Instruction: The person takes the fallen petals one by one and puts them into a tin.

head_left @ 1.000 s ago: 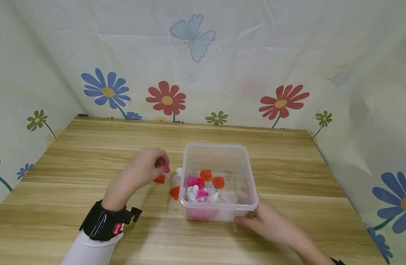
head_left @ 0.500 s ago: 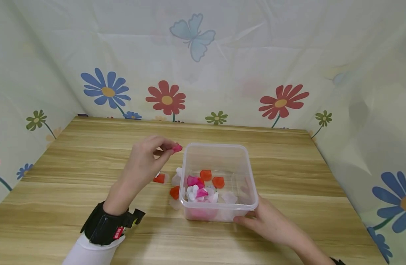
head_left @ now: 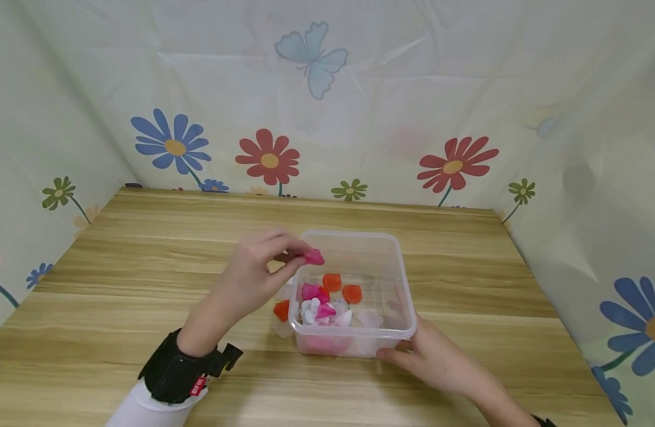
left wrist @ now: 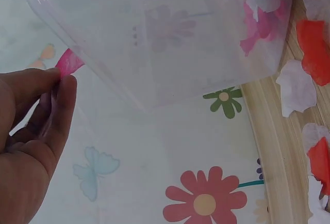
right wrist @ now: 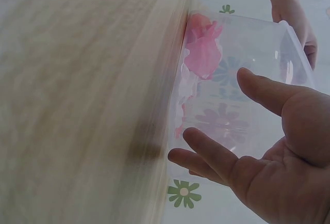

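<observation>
In the head view my left hand pinches a pink petal between thumb and fingertips, over the left back part of a clear plastic box. The left wrist view shows that petal at the box's rim. Inside the box lie orange petals, deep pink petals and white petals, mostly towards the left. My right hand rests at the box's near right corner. In the right wrist view its thumb and fingers are spread and fairly straight beside the box wall.
Loose on the wooden table, left of the box, are an orange petal and a pale petal. More red-orange petals and white petals show in the left wrist view. A flowered curtain hangs behind.
My left hand has lifted the pink petal from beside the loose petals and carried it right, over the box's rim. My right hand and the box have stayed put.
</observation>
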The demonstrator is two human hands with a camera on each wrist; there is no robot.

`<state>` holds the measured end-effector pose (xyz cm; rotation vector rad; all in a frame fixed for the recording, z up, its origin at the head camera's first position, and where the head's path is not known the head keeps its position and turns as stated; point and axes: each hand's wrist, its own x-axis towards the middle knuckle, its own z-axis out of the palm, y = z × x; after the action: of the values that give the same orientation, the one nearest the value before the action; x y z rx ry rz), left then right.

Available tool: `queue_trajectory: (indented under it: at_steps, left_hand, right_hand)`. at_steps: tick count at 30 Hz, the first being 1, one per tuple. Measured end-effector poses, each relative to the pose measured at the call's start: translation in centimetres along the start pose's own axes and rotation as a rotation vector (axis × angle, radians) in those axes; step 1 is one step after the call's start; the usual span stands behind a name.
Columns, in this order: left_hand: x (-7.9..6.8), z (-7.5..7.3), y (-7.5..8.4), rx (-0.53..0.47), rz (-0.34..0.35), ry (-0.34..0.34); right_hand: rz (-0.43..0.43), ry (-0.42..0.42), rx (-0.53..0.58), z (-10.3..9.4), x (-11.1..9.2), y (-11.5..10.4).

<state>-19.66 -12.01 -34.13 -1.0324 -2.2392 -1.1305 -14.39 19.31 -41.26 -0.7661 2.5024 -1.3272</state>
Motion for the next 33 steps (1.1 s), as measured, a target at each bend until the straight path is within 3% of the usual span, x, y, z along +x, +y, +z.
queue_trajectory:
  at_steps: [9,18,27,33]
  left_hand:
    - [-0.2,0.7,0.1,-0.032,0.004,-0.103]
    - [-0.3,0.6,-0.4,-0.006,-0.02,-0.067]
    - [-0.5,0.5,-2.2,0.1,-0.142,-0.001]
    - [-0.9,0.4,-3.4,0.164,-0.266,-0.026]
  right_hand:
    - [0.001,-0.006,-0.008,0.1,0.1,0.0]
    - [-0.009,-0.002,-0.008,0.1,0.1,0.1]
    - [-0.015,0.0,-0.007,0.1,0.1,0.0]
    - [-0.011,0.002,0.0,0.0,0.0,0.0]
